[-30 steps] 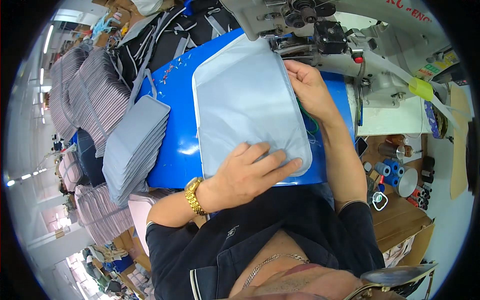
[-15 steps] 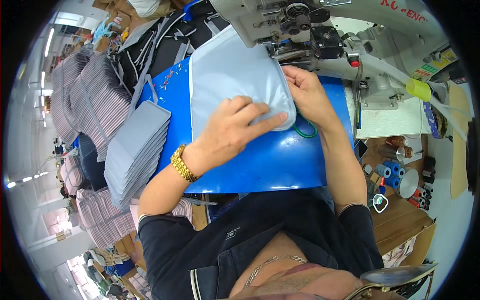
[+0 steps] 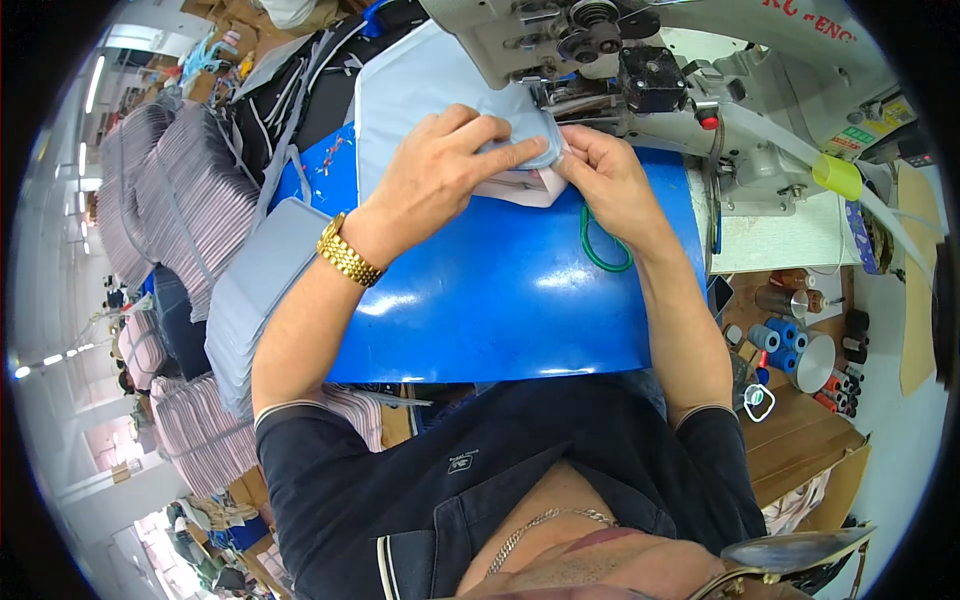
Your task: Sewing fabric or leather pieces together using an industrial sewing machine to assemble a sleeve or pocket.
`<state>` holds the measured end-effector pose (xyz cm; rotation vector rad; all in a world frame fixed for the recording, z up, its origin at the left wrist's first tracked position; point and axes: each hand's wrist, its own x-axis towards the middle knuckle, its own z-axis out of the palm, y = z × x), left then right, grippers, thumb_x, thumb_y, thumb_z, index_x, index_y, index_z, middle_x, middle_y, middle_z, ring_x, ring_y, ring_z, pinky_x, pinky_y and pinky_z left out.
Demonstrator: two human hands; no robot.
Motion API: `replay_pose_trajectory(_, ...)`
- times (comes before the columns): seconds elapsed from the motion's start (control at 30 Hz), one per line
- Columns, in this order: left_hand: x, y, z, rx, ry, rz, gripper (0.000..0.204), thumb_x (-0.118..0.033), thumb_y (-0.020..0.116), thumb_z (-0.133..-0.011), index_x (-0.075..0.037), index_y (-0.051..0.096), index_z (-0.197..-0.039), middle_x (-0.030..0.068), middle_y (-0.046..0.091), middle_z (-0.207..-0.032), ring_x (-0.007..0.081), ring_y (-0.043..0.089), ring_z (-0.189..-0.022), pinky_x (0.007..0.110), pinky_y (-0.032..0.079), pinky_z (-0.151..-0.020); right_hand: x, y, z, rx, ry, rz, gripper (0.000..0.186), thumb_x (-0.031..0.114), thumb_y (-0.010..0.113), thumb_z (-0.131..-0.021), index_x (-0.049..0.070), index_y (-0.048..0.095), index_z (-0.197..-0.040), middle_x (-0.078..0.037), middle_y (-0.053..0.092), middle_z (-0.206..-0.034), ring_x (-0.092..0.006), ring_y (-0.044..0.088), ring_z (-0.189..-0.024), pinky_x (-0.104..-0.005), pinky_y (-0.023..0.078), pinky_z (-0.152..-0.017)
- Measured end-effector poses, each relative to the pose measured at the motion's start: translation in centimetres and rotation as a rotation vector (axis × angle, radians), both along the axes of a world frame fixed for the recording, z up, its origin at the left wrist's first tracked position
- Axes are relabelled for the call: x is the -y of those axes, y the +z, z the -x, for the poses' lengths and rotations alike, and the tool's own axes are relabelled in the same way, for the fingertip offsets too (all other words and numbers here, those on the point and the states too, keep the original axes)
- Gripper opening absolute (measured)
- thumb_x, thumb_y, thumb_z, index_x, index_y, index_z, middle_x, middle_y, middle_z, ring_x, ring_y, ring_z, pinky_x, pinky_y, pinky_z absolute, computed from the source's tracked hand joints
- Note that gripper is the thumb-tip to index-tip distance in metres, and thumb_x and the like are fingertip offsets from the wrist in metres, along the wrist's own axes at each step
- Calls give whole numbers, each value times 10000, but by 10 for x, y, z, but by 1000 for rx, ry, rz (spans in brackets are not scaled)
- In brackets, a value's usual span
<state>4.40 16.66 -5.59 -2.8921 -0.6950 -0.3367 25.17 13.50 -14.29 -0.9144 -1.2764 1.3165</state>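
Observation:
A pale grey-blue fabric panel (image 3: 405, 90) with rounded, edged corners lies partly under the sewing machine head (image 3: 550, 45). My left hand (image 3: 435, 165), wearing a gold watch, is closed on its near part, thumb stretched along the corner and fingers bent. Below that thumb, a whitish-pink layer (image 3: 530, 188) shows under the panel. My right hand (image 3: 598, 168) pinches the panel's right edge beside the machine. A green loop handle (image 3: 607, 245) sticks out below my right hand; the rest of that tool is hidden, and I cannot tell if the hand holds it.
The panel rests on a blue work surface (image 3: 480, 290). Grey panels (image 3: 265, 265) are stacked at its left edge, beside tied striped bundles (image 3: 190, 180). Dark fabric and strips (image 3: 320, 100) lie at the far left. Thread spools (image 3: 785, 340) stand at the right.
Both hands have shifted with the panel; my left hand has moved away from me and slightly left. The panel's near corner is lifted or folded back, exposing the whitish-pink layer.

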Motion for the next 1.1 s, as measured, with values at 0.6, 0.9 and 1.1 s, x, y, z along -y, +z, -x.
replay_pose_trajectory(0.6,30,10,-63,-17,424,-50,272,2,583,-744,-35,673,-998,116,612,-882,285,606,-804,363,527,-660,2,5,10,351,-311,-134,195,176,604,-901,-7,671,-893,-147,645,-689,-220,607,-582,-345,461,-569)
replay_pose_trajectory(0.9,33,9,-63,176,482,367,321,-222,673,-805,29,640,-1002,221,620,-963,400,631,-886,448,516,-767,17,9,-12,479,-107,-67,233,202,558,-918,0,648,-847,-168,593,-677,-219,574,-599,-357,434,-568)
replay_pose_trajectory(1.1,99,-39,-21,379,197,399,666,-266,712,-797,-57,479,-1385,237,395,-1449,420,352,-1361,506,290,-1108,67,3,-29,-165,178,178,176,159,624,-930,-2,687,-967,-9,663,-771,-88,588,-705,-253,478,-657)
